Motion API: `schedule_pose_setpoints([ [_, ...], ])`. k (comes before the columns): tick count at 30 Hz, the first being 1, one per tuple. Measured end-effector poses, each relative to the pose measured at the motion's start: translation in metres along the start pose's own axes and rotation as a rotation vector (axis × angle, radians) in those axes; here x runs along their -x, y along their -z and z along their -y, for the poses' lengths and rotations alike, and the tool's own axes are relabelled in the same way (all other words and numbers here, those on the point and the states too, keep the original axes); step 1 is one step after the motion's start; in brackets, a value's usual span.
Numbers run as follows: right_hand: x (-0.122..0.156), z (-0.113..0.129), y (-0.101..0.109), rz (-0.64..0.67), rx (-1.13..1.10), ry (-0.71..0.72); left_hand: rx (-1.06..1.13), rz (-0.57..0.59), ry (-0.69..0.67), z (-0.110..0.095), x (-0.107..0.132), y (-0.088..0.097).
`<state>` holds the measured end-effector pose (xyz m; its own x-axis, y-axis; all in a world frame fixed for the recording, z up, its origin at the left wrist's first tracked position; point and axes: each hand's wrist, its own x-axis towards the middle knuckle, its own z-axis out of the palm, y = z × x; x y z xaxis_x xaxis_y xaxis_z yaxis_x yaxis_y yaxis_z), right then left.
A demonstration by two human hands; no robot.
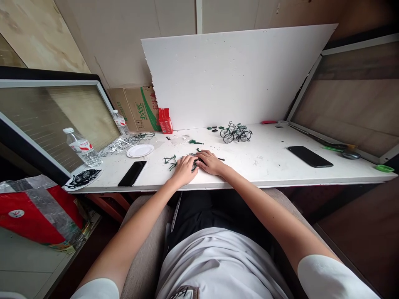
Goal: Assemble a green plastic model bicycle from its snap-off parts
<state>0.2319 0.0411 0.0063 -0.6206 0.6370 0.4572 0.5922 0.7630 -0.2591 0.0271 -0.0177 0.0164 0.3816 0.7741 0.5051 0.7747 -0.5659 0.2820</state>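
Observation:
Low over the front of the white table, my left hand [185, 168] and my right hand [210, 161] are close together, fingers bent inward. Between them shows part of a small dark-green model bicycle wheel [193, 166]; both hands are closed on it, and the fingers hide most of it. A green model bicycle frame [170, 161] lies just left of my left hand. Beside my right hand a thin black stick [221, 159] pokes out. Small green parts [195, 142] lie beyond my fingers. Farther right stand assembled model bicycles [236, 133], green and black.
A phone [132, 173], a white plate [140, 150] and a water bottle [81, 146] are on the left. A plate of black parts [83, 178] sits at the left edge. Another phone [309, 156] lies right. A white board [240, 79] leans behind the table [264, 162].

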Motion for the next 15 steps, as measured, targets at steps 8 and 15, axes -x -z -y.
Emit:
schedule_pose_setpoints([
  [8, -0.0010, 0.0002, 0.0017, -0.055, -0.033, -0.023, 0.005, -0.098, -0.108, -0.0036, 0.0030, 0.0020],
  [15, -0.0028, -0.0061, -0.0008, -0.091, -0.078, -0.045, 0.079, -0.107, -0.181, -0.0089, 0.0055, 0.0079],
])
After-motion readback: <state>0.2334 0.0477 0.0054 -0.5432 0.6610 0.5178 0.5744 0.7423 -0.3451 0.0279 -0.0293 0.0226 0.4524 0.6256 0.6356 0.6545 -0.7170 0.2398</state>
